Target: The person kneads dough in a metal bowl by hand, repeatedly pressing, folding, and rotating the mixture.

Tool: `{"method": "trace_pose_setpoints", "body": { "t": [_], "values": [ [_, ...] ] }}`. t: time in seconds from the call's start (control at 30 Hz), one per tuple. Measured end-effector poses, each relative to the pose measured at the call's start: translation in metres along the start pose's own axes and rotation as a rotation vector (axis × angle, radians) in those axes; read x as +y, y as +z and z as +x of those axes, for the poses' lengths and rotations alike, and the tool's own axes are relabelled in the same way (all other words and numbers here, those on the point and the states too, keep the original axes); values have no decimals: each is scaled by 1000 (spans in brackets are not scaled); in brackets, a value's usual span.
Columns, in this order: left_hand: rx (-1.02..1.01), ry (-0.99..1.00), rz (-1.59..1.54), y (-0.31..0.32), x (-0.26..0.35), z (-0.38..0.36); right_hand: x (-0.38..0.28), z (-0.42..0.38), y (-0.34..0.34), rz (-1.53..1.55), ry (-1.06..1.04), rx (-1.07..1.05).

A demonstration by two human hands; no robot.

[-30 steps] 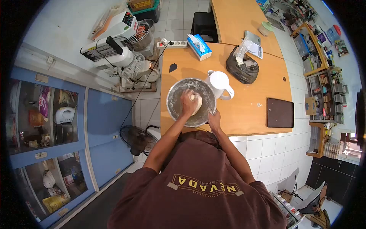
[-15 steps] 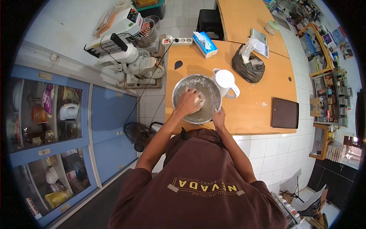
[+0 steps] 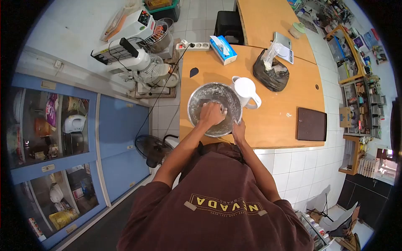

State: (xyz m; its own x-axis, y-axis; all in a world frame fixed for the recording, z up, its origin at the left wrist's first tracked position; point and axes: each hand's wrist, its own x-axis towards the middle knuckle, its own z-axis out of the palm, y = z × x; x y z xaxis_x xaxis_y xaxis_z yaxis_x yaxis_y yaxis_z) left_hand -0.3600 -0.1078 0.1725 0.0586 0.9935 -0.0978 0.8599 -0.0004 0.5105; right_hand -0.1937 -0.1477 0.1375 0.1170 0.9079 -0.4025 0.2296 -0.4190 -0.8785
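Note:
A round metal bowl [image 3: 197,97] stands near the table's front edge, its inner wall smeared with pale residue. Inside it is my left hand [image 3: 212,113], fingers curled round a pale, dough-like lump [image 3: 225,111] that shows only in part beside the fingertips. My right hand [image 3: 238,129] grips the bowl's rim at the lower right, with pale residue on its fingers. A white pitcher [image 3: 244,89] stands close against the bowl's right side, its handle toward the lower right.
On the table [image 3: 276,127] are a black plastic bag [image 3: 274,78], a blue tissue box [image 3: 223,49], a kitchen scale [image 3: 285,53], a dark tray [image 3: 312,124] and a power strip [image 3: 200,46]. A mixer [image 3: 142,60] stands at the left, above a floor fan [image 3: 150,151].
My left hand has turned knuckles-up and shifted slightly right in the bowl, covering more of the lump. My right hand stays on the rim. The whole view has shifted slightly.

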Motion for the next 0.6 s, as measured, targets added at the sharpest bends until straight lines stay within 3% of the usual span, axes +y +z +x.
{"method": "trace_pose_setpoints", "body": {
  "t": [0.37,0.47,0.6],
  "values": [
    [30,-185,14,6,23,25,19,8,0,37,-39,22],
    [66,-152,-45,13,15,23,-3,-2,-3,38,15,0],
    [268,-30,-15,23,9,3,13,10,0,40,-26,16]
  ]
}}
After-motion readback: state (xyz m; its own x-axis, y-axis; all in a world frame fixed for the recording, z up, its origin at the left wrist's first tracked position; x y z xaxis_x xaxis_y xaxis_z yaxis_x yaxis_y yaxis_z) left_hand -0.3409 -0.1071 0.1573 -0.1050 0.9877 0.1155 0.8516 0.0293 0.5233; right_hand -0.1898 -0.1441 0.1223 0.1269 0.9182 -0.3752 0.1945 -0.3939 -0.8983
